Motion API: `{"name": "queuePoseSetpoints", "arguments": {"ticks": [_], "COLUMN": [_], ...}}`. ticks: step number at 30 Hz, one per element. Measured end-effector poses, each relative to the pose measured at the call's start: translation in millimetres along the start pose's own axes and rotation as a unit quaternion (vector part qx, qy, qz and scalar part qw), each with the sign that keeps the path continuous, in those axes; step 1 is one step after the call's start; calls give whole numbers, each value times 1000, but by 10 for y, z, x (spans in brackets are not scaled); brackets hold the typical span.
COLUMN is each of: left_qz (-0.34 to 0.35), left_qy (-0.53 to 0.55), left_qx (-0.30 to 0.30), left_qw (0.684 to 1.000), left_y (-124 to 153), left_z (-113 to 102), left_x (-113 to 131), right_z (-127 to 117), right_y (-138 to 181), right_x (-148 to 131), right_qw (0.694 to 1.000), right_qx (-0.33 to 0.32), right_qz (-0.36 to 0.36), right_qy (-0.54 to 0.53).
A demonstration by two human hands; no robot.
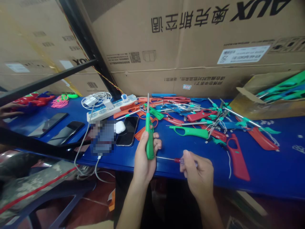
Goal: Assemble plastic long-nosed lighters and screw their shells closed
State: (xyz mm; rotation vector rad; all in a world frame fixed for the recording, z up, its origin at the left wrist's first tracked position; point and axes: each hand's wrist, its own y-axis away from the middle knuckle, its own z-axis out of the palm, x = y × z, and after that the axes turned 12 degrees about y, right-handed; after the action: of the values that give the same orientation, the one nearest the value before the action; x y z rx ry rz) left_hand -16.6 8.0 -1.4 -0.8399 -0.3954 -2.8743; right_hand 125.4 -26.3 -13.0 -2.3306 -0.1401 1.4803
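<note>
My left hand (146, 156) is wrapped round a green gas lighter (149, 140), held upright with its metal nozzle pointing up. In my right hand (199, 173) is a screwdriver (176, 160) with a clear and red handle. Its thin shaft points left, and the tip comes to the lower side of the lighter's handle; whether it touches a screw there I cannot tell. Beyond my hands, loose lighter parts lie in a heap, among them a green shell (190, 131), a red shell (237, 157) and an orange-red shell (263, 139).
A white power strip (111, 108) with chargers and a black phone (127, 131) lie left of the heap. An open cardboard box (267, 106) holds green and blue lighters at right. Another person's hand (9, 109) shows at far left, beyond a black metal frame (47, 78).
</note>
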Motion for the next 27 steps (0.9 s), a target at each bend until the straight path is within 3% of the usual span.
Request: {"name": "queuePoseSetpoints", "arguments": {"ticks": [7,13,17,21,24,27], "left_qz": [-1,9,32,58,51,44], "left_qy": [9,42,4,-44,-59,-77], "left_qx": [-2,0,5,-9,-22,-42], "left_qw": [1000,999,999,997,997,995], "left_y": [4,-13,-20,-20,-7,20], "left_z": [20,7,-20,-24,1,24], "left_x": [0,-18,-50,-72,-80,-106], "right_z": [39,-266,-408,-331,-271,-269], "right_y": [21,-3,-83,-154,-208,-261], "right_x": [-66,40,274,423,417,275], "right_qw": [998,986,973,938,913,915], "right_qx": [30,93,31,7,-6,-9], "right_qz": [48,98,23,-51,-67,-86], "right_qy": [35,96,228,342,403,394]}}
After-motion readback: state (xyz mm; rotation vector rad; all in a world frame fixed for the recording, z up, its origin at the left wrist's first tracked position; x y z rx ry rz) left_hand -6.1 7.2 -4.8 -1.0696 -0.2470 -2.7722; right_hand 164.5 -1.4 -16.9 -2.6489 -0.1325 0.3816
